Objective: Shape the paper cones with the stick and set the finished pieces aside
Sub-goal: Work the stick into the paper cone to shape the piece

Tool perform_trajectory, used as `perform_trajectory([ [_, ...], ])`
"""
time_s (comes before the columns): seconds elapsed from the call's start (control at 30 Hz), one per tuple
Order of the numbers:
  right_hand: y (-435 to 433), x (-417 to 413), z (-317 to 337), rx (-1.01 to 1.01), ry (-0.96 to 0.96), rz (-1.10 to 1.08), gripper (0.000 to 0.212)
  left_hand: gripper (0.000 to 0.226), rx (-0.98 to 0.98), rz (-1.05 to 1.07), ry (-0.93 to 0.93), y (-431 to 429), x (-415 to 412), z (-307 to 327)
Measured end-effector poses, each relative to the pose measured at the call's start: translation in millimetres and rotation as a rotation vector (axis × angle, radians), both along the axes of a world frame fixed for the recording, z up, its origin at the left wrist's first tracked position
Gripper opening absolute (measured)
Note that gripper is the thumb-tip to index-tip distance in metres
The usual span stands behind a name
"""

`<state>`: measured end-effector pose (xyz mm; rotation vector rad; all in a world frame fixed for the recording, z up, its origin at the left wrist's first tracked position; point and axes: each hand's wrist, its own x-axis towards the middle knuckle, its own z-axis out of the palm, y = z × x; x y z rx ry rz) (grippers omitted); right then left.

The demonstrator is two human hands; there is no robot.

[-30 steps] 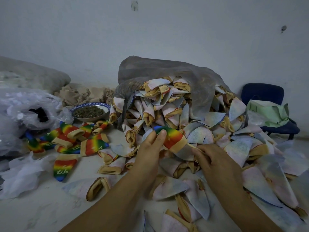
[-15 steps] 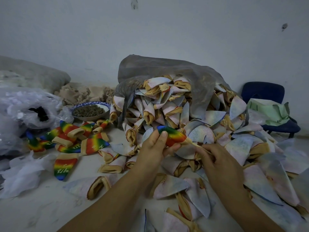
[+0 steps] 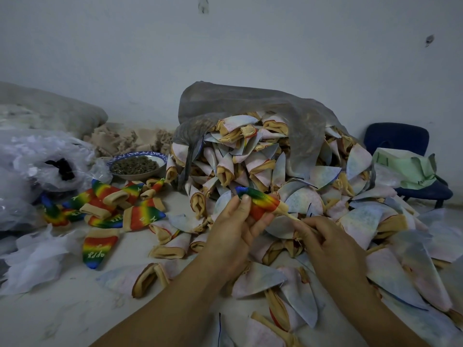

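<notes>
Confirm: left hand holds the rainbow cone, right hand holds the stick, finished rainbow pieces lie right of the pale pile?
Wrong side: the head view shows the finished rainbow pieces left of the pale pile. Left hand holds the rainbow cone, right hand the stick.

At the centre of the frame the left hand (image 3: 235, 229) pinches a rainbow cone (image 3: 258, 200), its blue tip pointing to the upper left. The right hand (image 3: 330, 246) grips a stick (image 3: 290, 216) that enters the cone's tan open end. Behind them a pile of pale cones (image 3: 263, 166) spills from a grey bag (image 3: 250, 103). At the left lies a scatter of rainbow cones (image 3: 112, 204) (several bear white letters), near a bowl (image 3: 140, 175). A blue chair (image 3: 400, 139) stands at the right edge.
</notes>
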<state>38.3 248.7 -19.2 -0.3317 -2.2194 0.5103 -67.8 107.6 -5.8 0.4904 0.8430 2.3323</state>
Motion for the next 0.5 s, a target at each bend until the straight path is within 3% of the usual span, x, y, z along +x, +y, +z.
perform_trajectory([
  [0.5, 13, -4, -1, 0.167, 0.000, 0.004, 0.028, 0.030, -0.116, 0.048, 0.016, -2, -7, 0],
])
